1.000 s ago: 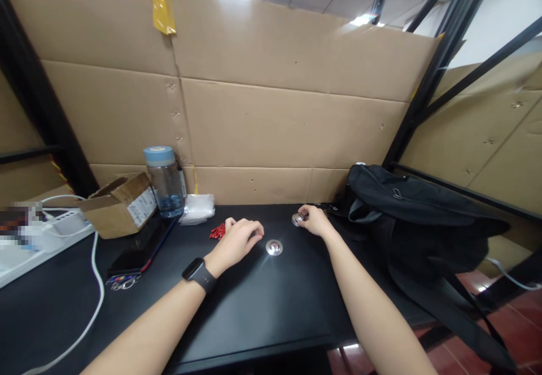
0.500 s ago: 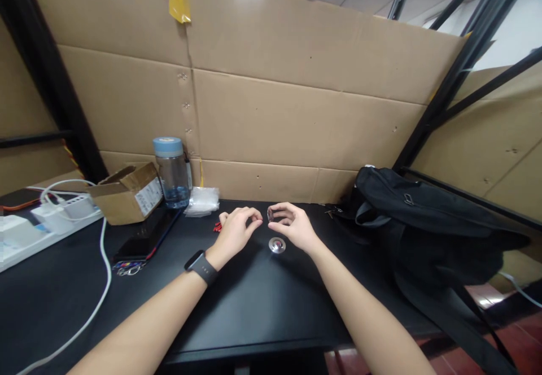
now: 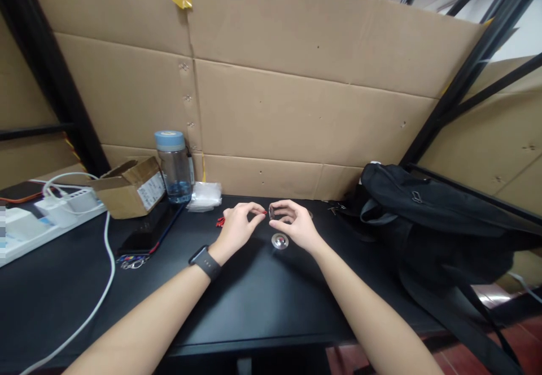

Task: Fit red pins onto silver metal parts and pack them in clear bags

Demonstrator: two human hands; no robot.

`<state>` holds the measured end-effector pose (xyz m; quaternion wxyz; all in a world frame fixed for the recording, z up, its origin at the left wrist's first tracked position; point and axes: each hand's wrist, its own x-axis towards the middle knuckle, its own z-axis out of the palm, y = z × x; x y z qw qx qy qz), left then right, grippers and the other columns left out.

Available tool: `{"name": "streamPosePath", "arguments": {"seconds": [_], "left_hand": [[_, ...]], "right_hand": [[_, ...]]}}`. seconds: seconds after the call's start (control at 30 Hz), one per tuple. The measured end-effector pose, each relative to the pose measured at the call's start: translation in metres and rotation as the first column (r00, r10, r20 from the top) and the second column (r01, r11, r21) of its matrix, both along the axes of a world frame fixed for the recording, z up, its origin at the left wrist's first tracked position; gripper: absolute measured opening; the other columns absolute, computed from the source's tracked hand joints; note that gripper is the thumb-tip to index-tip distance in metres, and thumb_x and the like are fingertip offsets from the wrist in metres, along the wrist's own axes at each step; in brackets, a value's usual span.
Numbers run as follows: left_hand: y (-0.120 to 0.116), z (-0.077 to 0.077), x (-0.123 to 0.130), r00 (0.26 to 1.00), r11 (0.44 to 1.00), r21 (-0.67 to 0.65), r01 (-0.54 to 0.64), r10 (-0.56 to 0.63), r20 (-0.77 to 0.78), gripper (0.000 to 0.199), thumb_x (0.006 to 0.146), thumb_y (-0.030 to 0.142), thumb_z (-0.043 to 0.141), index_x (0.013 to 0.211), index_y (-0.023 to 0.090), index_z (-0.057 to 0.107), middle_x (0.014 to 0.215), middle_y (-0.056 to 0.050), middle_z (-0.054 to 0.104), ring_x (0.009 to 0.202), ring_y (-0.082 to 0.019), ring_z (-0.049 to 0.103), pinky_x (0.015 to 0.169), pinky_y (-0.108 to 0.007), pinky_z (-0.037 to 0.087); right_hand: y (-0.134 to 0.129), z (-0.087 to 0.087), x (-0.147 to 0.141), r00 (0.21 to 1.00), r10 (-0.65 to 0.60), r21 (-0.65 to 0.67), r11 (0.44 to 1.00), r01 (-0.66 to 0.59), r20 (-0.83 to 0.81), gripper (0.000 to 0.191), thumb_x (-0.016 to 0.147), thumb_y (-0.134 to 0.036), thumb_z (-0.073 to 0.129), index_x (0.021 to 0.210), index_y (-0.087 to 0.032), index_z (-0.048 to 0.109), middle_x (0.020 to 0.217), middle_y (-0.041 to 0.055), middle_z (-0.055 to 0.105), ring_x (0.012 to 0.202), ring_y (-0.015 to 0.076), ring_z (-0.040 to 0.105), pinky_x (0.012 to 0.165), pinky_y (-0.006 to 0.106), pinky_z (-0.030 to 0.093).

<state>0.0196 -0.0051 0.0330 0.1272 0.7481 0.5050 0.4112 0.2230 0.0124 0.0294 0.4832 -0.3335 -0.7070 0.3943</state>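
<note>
My left hand (image 3: 240, 226), with a dark watch on the wrist, is closed in a pinch on a small red piece (image 3: 265, 212) at its fingertips. Facing it, my right hand (image 3: 296, 225) grips a small round metal disc (image 3: 271, 213) between thumb and fingers, held on edge. The red piece and the disc are close together; whether they touch I cannot tell. Just below my right fingers, a shiny round metal dish (image 3: 280, 241) with a reddish spot in the middle lies on the black table (image 3: 254, 296). More red pieces (image 3: 221, 221) lie behind my left hand, partly hidden.
To the left are an open cardboard box (image 3: 129, 191), a blue-capped bottle (image 3: 173, 169), clear plastic bags (image 3: 204, 196), a dark phone-like device (image 3: 148, 231) and a white power strip (image 3: 80, 211) with a cable. A black backpack (image 3: 432, 217) lies right. Cardboard (image 3: 275, 121) walls the back.
The red piece now shows at my left fingertips, where none was visible before. My hands stay nearly in place, and the view has tilted slightly downward.
</note>
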Motion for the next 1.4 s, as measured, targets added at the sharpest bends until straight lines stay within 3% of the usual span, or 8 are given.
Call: {"name": "streamPosePath", "arguments": {"seconds": [0.3, 0.53, 1.1, 1.2, 1.3, 1.4], "left_hand": [[-0.006, 0.002, 0.005, 0.991, 0.972, 0.211, -0.100, 0.116, -0.063, 0.011, 0.095, 0.029, 0.064, 0.094, 0.029, 0.075, 0.124, -0.004, 0.065, 0.121, -0.025, 0.056, 0.091, -0.042, 0.031], [-0.011, 0.001, 0.007, 0.985, 0.940, 0.334, -0.076, 0.123, -0.122, 0.009, 0.093, 0.028, 0.068, 0.088, 0.029, 0.076, 0.122, -0.004, 0.065, 0.122, -0.027, 0.051, 0.089, -0.044, 0.030], [-0.010, -0.004, 0.011, 0.986, 0.935, 0.338, -0.110, 0.145, -0.079, 0.008, 0.091, 0.023, 0.068, 0.087, 0.026, 0.074, 0.119, -0.005, 0.064, 0.117, -0.027, 0.052, 0.087, -0.043, 0.032], [-0.010, -0.003, 0.011, 0.986, 0.933, 0.343, -0.112, 0.148, -0.079, 0.009, 0.091, 0.023, 0.067, 0.088, 0.027, 0.074, 0.119, -0.005, 0.063, 0.117, -0.027, 0.052, 0.088, -0.043, 0.032], [-0.011, -0.001, 0.011, 0.985, 0.935, 0.339, -0.100, 0.140, -0.098, 0.009, 0.092, 0.025, 0.066, 0.089, 0.028, 0.074, 0.119, -0.005, 0.063, 0.118, -0.027, 0.051, 0.088, -0.044, 0.032], [-0.011, 0.001, 0.010, 0.985, 0.946, 0.306, -0.104, 0.140, -0.099, 0.010, 0.092, 0.026, 0.065, 0.088, 0.027, 0.075, 0.119, -0.006, 0.063, 0.118, -0.028, 0.051, 0.088, -0.044, 0.033]], "right_hand": [[-0.006, -0.001, -0.006, 0.987, 0.074, -0.038, 0.996, -0.080, -0.141, 0.050, 0.072, -0.026, 0.086, 0.116, -0.024, 0.063, 0.130, 0.0097, 0.065, 0.111, 0.0253, 0.070, 0.087, 0.036, 0.060], [-0.008, 0.001, -0.007, 0.982, 0.087, -0.066, 0.993, -0.099, -0.169, 0.056, 0.069, -0.026, 0.088, 0.117, -0.025, 0.059, 0.128, 0.0095, 0.067, 0.107, 0.0247, 0.071, 0.090, 0.039, 0.060], [-0.005, -0.007, -0.012, 0.982, 0.049, -0.061, 0.996, -0.061, -0.180, 0.055, 0.064, -0.027, 0.092, 0.111, -0.024, 0.063, 0.122, 0.0093, 0.070, 0.104, 0.0236, 0.072, 0.083, 0.035, 0.061], [-0.004, -0.008, -0.011, 0.986, 0.030, -0.059, 0.997, -0.040, -0.164, 0.047, 0.064, -0.030, 0.092, 0.100, -0.021, 0.064, 0.122, 0.0098, 0.071, 0.102, 0.0246, 0.073, 0.084, 0.037, 0.061], [-0.004, -0.005, -0.007, 0.996, 0.051, -0.015, 0.998, -0.053, -0.078, 0.030, 0.075, -0.035, 0.085, 0.093, -0.020, 0.067, 0.119, 0.0093, 0.072, 0.101, 0.0242, 0.073, 0.089, 0.039, 0.059], [-0.006, 0.001, -0.003, 0.999, 0.020, 0.106, 0.994, -0.025, 0.046, 0.018, 0.092, -0.038, 0.067, 0.099, -0.022, 0.071, 0.115, 0.0084, 0.073, 0.103, 0.0231, 0.071, 0.092, 0.041, 0.057]]}}
